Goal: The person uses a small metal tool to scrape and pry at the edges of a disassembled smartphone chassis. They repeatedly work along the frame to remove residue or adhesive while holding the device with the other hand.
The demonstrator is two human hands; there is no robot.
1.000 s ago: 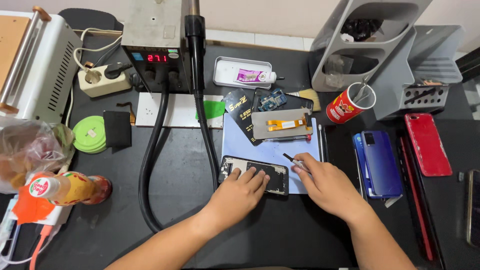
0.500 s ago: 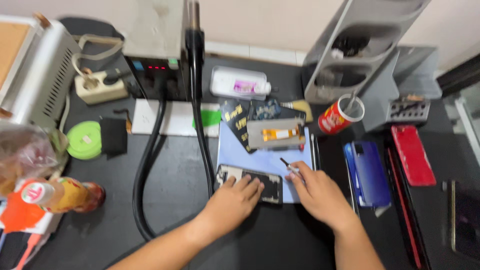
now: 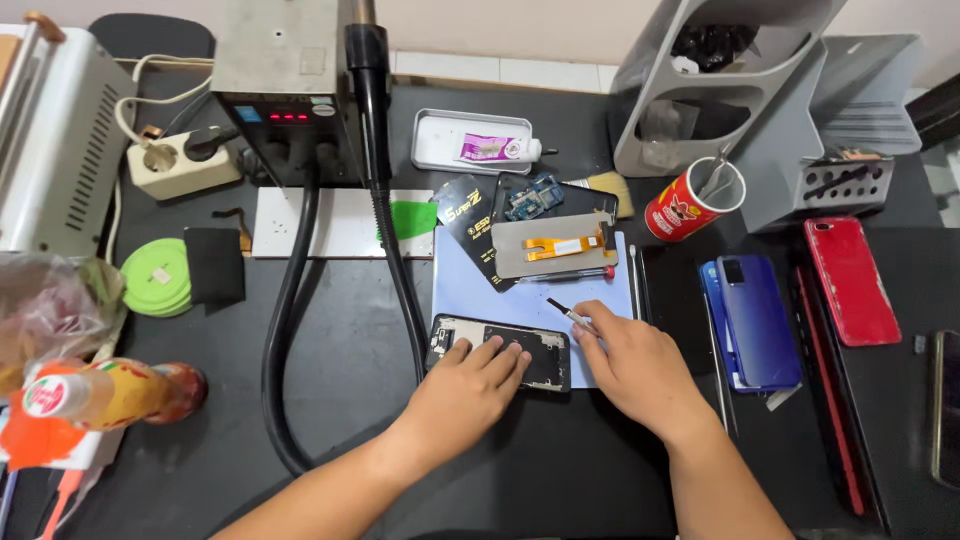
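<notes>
My left hand (image 3: 462, 382) lies flat, fingers spread, pressing on the opened phone frame (image 3: 500, 352). The frame sits at the blue mat's (image 3: 470, 290) six o'clock edge, its long axis running nine to three o'clock. My right hand (image 3: 630, 365), at the frame's three o'clock, is curled narrow, pinching thin tweezers (image 3: 566, 313) whose tip points toward ten o'clock.
</notes>
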